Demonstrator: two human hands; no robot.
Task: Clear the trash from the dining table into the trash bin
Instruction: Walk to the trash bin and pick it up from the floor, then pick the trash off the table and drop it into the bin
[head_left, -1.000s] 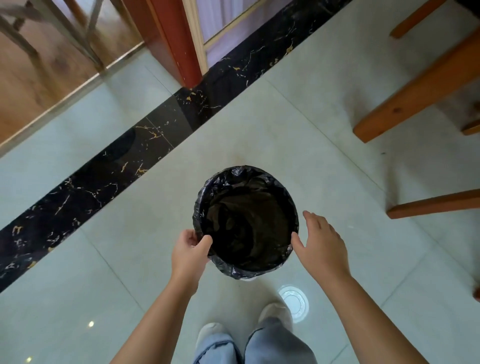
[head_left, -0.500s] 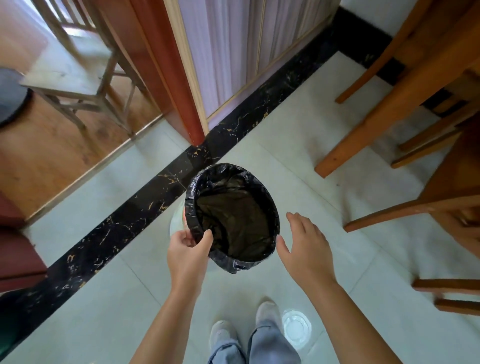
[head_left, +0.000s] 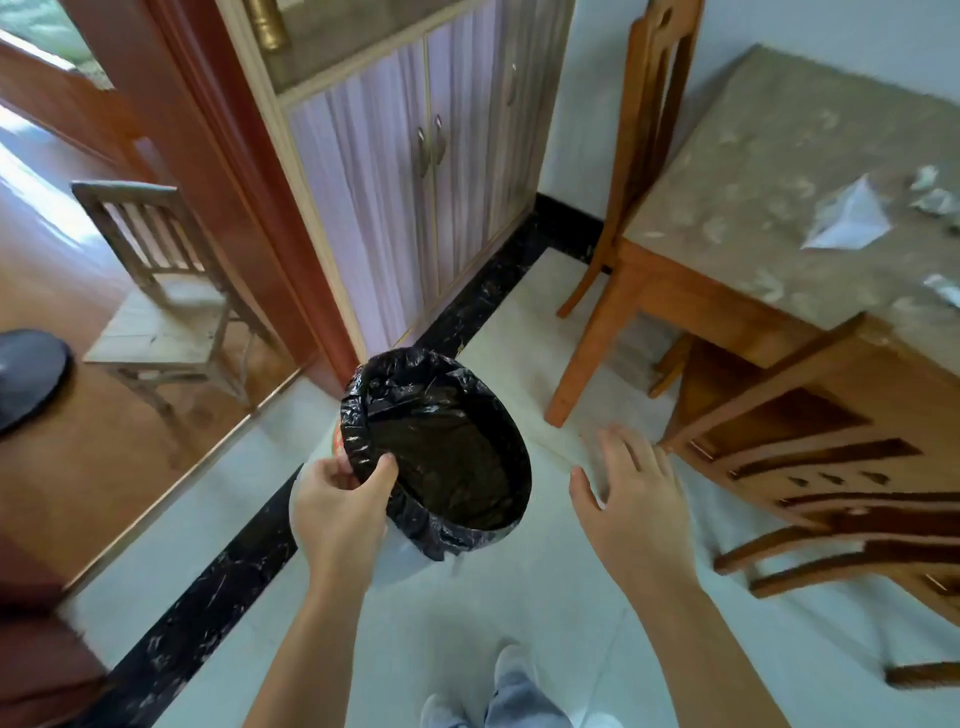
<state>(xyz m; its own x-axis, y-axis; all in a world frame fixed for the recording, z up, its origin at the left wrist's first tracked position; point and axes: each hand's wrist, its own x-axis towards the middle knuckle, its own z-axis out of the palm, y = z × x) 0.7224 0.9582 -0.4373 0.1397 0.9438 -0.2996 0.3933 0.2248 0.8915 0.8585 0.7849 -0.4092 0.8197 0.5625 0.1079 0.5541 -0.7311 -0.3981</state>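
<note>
A round trash bin (head_left: 441, 441) lined with a black plastic bag is held off the floor and tilted, its inside showing only the bag. My left hand (head_left: 340, 506) grips its near left rim, thumb over the edge. My right hand (head_left: 631, 506) is open, fingers spread, a little to the right of the bin and apart from it. The dining table (head_left: 779, 171) with a patterned cover stands at the upper right. On it lie a crumpled white paper (head_left: 849, 218) and smaller paper scraps (head_left: 935, 200) near the right edge.
A wooden chair (head_left: 652, 130) stands at the table's far end and another chair (head_left: 831, 467) is close to my right hand. A cabinet (head_left: 415, 171) with pale doors stands ahead. A red door frame (head_left: 218, 171) and a small wooden chair (head_left: 156, 291) are on the left.
The bin has risen from the floor in my left hand while my view lifted, bringing the table and its paper trash into sight. My right hand came away from the rim.
</note>
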